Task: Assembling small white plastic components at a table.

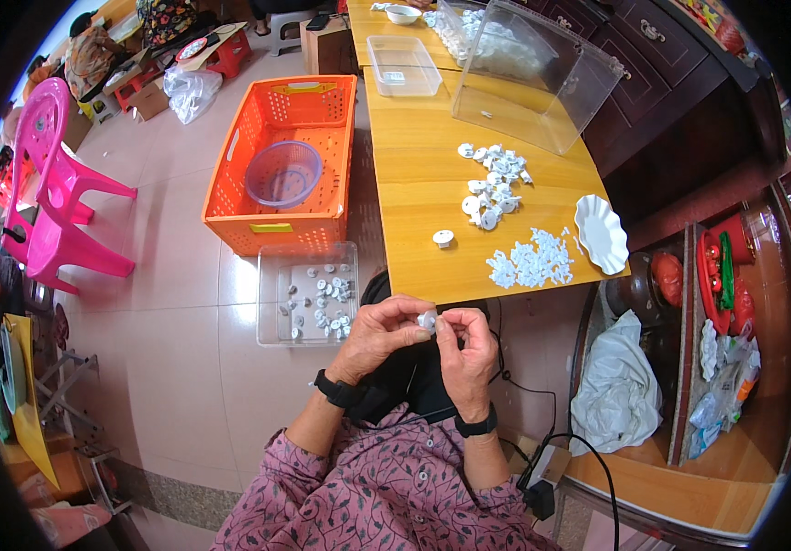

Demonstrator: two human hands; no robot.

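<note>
In front of my body, just off the table's near edge, my left hand (380, 338) is closed in a pinch on a small round white plastic part (427, 320). My right hand (466, 356) meets it from the other side, thumb and finger pressed together at the part's edge; whatever they pinch is hidden. On the table, a pile of similar round white parts (497, 179) lies beyond my hands, with a single white part (443, 239) apart from it. Nearer the right edge is a heap of tiny white pieces (531, 259).
A scalloped white dish (600, 234) sits by the table's right edge. A clear bin (542, 78) and a clear tray (402, 66) stand farther back. Left of the table are a clear box (271, 303) holding finished-looking round parts and an orange crate (276, 225) with a purple basket (283, 174).
</note>
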